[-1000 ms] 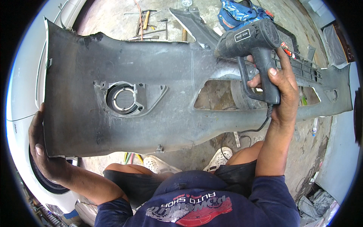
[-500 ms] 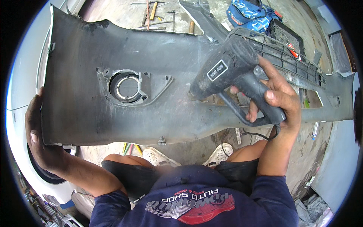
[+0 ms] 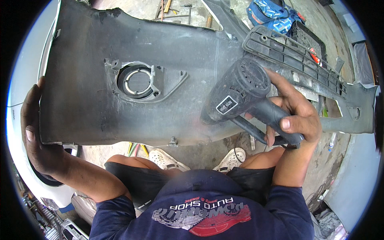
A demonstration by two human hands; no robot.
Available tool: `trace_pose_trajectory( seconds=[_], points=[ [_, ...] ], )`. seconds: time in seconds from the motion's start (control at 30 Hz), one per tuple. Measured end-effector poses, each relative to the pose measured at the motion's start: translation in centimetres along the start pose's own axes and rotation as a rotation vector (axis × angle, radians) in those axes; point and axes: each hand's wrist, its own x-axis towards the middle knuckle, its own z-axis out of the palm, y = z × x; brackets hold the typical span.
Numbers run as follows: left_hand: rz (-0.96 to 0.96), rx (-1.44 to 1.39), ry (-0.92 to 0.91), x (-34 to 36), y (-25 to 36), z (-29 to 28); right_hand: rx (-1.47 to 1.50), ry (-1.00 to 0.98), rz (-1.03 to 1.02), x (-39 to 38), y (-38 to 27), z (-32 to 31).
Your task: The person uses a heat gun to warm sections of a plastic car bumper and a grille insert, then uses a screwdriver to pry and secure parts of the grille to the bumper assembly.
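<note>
A large grey car bumper point(image 3: 92, 84) spans the view in front of me, its inner side facing up. My left hand point(image 3: 33, 124) holds its left end, fingers stretched along the outer edge and thumb by the near corner. My right hand point(image 3: 298, 108) is wrapped round the grip of a black heat gun point(image 3: 244, 86). The gun's nozzle points down and left at the bumper's near edge, right of the round fog-light housing point(image 3: 138, 82). Whether the nozzle touches the plastic I cannot tell. A black grille point(image 3: 294, 54) runs along the bumper's right part.
Hand tools point(image 3: 189, 14) lie on the floor beyond the bumper. A blue patterned bag point(image 3: 272, 16) and a black tray point(image 3: 306, 38) sit at the far right. A white car point(image 3: 24, 160) stands close on my left. Coloured tool handles point(image 3: 136, 149) lie near my shoes.
The heat gun has moved nearer to me and tipped, so more of its vented rear shows. The bumper's near edge sits slightly farther away. Both hands keep their hold.
</note>
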Motion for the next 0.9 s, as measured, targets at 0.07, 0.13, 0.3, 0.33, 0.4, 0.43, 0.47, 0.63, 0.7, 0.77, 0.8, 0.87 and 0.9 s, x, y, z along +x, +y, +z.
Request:
trace_pose_trajectory(
  seconds=[0.07, 0.13, 0.3, 0.33, 0.4, 0.43, 0.47, 0.63, 0.7, 0.77, 0.8, 0.87, 0.9],
  points=[
    [-0.023, -0.024, 0.004, 0.0, 0.0, 0.0, 0.018, -0.049, 0.04, -0.1, -0.1, -0.2],
    [-0.012, -0.039, 0.006, 0.1, 0.4, 0.2, 0.024, -0.081, 0.068, -0.2, 0.0, -0.3],
    [-0.015, 0.038, 0.034, 0.4, 0.1, 0.0, -0.004, -0.101, 0.069, -0.6, 0.2, -0.7],
    [-0.026, 0.033, 0.055, 0.5, 0.2, 0.3, -0.016, -0.113, 0.069, -0.7, 0.2, -0.8],
    [-0.056, 0.012, 0.096, 0.5, 0.2, 0.6, -0.039, -0.137, 0.07, -0.8, 0.1, -1.0],
    [-0.075, -0.004, 0.116, 0.5, 0.1, 0.8, -0.033, -0.158, 0.07, -0.9, 0.2, -1.2],
    [-0.094, -0.019, 0.137, 0.5, 0.1, 0.8, -0.028, -0.179, 0.07, -1.0, 0.4, -1.5],
    [-0.129, -0.086, 0.115, 0.7, -0.1, 0.3, 0.028, -0.242, 0.056, -1.5, 0.6, -1.6],
    [-0.141, -0.071, 0.124, 0.6, 0.2, 0.5, 0.011, -0.237, 0.063, -1.6, 0.6, -1.6],
    [-0.146, -0.047, 0.155, 0.5, 0.8, 1.3, -0.052, -0.205, 0.084, -1.5, 0.4, -1.3],
    [-0.146, -0.043, 0.148, 0.6, 0.7, 1.3, -0.095, -0.18, 0.095, -1.4, 0.3, -1.0],
    [-0.146, -0.034, 0.134, 0.7, 0.6, 1.0, -0.117, -0.124, 0.087, -1.4, 0.5, -0.7],
    [-0.143, -0.028, 0.131, 0.7, 0.6, 1.0, -0.106, -0.115, 0.076, -1.4, 0.5, -0.7]
  ],
)
